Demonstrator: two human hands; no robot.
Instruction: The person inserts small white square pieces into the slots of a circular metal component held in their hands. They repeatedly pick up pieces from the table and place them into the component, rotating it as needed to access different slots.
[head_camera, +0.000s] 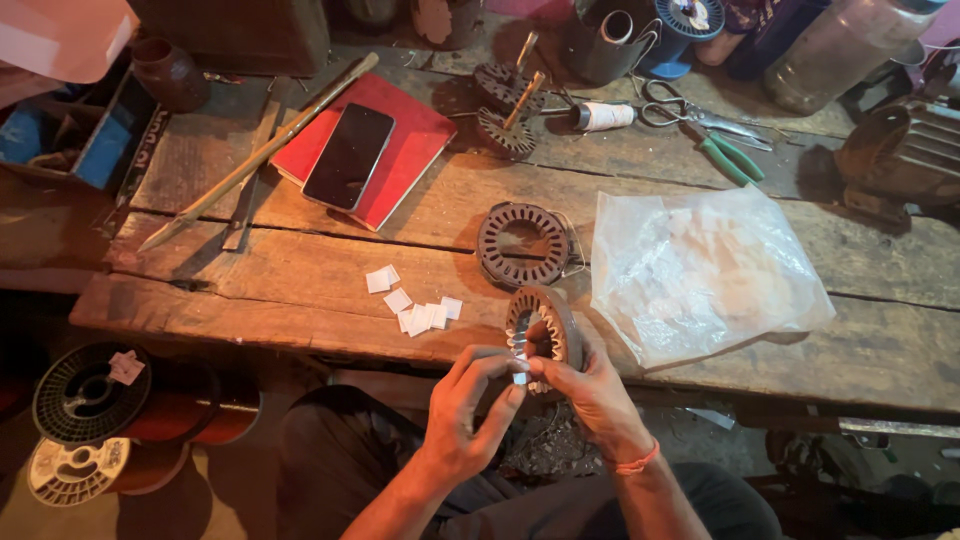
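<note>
My right hand (592, 390) grips a round slotted metal stator core (550, 322), held upright at the near edge of the wooden table (300, 290). White paper slips line some of its slots. My left hand (470, 400) pinches a small white paper slip (520, 376) against the core's lower inner rim. Several loose white paper slips (418, 310) lie on the table just left of the core. A second stator core (523, 244) lies flat behind it.
A clear plastic bag (700, 270) with white pieces lies at right. A phone (349, 156) rests on a red notebook (420, 140). Farther back are a long rod (255, 158), scissors (690, 112), a thread spool (603, 116) and rotors (505, 130). Wire spools (85, 395) sit on the floor at left.
</note>
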